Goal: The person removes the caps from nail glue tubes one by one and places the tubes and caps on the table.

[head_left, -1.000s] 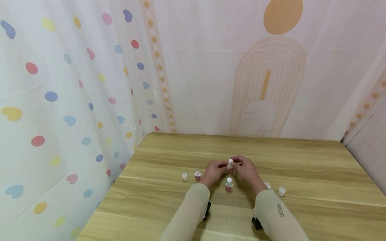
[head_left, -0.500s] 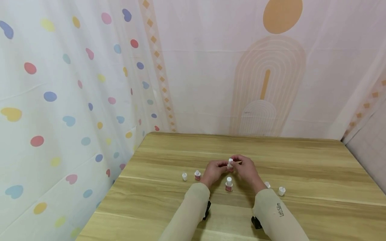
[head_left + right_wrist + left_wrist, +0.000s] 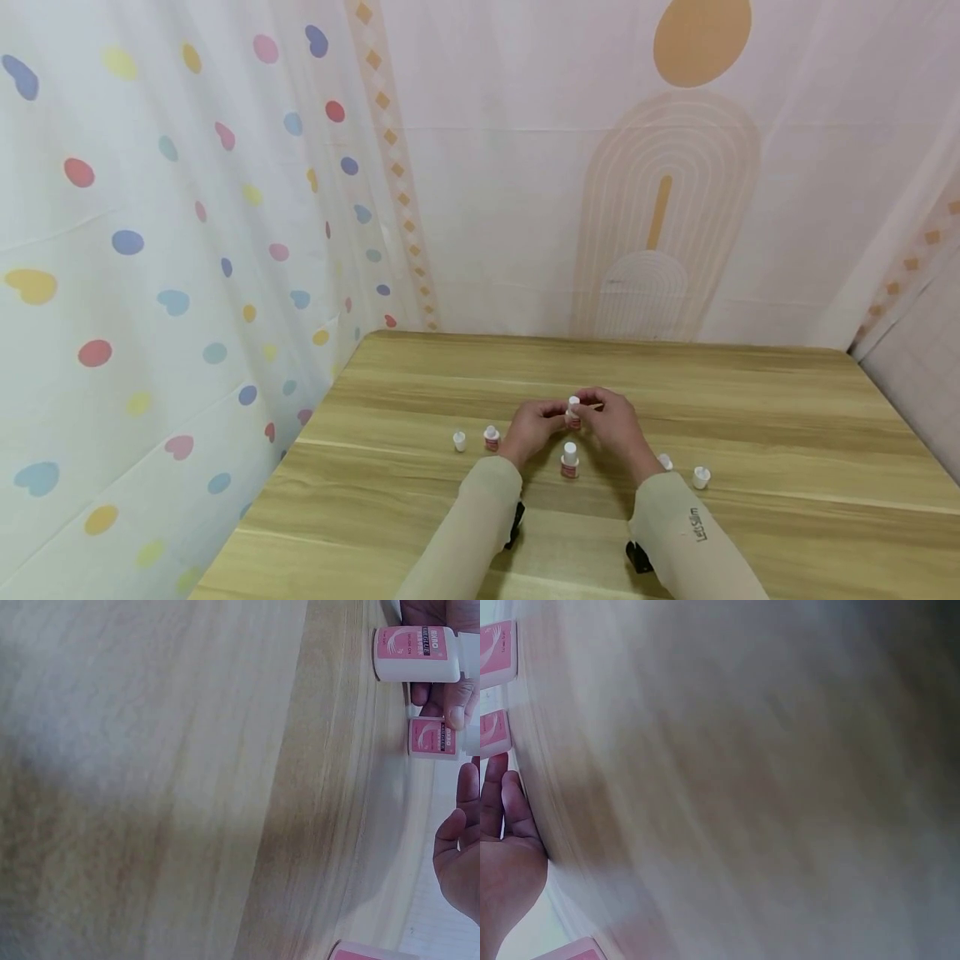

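Observation:
Ahead of me, a small white glue bottle (image 3: 573, 422) with a pink label stands on the table, its white cap (image 3: 573, 402) on top. My left hand (image 3: 529, 432) holds the bottle's body from the left; its thumb (image 3: 456, 714) lies against the label in the right wrist view. From the other side, my right hand (image 3: 611, 423) pinches the cap. Closer to me, a second capped glue bottle (image 3: 570, 467) stands upright between my forearms. Beside my left wrist is an uncapped bottle (image 3: 492, 439), with a loose white cap (image 3: 460, 442) to its left.
Another loose white cap (image 3: 701, 477) lies right of my right forearm. A white-topped thing (image 3: 665, 461) there is mostly hidden behind the wrist. The wooden table (image 3: 750, 392) reaches back to a patterned curtain (image 3: 510, 208).

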A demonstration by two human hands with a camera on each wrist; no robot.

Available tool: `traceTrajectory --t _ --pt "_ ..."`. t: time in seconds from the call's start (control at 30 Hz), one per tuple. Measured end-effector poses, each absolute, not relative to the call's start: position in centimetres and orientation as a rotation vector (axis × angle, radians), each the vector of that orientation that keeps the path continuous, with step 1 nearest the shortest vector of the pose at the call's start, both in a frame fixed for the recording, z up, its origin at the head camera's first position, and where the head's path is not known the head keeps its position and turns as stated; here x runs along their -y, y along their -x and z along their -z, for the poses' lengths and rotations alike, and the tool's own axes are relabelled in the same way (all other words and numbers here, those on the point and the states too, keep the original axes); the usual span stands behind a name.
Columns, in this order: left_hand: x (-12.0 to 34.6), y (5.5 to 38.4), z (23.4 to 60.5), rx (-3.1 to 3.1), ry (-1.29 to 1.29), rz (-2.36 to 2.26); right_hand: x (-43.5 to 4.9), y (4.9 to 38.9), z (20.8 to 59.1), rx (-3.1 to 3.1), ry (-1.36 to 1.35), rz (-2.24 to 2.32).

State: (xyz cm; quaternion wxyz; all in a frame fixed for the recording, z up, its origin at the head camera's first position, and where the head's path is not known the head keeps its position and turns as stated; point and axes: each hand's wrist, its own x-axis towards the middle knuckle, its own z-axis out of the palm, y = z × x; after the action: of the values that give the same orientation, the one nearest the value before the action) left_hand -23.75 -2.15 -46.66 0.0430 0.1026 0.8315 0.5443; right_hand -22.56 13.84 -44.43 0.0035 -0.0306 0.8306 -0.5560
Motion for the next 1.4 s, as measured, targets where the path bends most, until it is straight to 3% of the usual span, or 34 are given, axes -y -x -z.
traceTrajectory --t 0.47,1.4 --pt "2.15 23.79 46.73 -2.515 -0.277 -1.671 -13.74 22.27 44.74 -2.635 0.178 1.760" --pt "2.16 23.91 46.88 -2.513 -0.259 -1.670 -13.44 22.10 44.37 -2.608 0.083 1.777"
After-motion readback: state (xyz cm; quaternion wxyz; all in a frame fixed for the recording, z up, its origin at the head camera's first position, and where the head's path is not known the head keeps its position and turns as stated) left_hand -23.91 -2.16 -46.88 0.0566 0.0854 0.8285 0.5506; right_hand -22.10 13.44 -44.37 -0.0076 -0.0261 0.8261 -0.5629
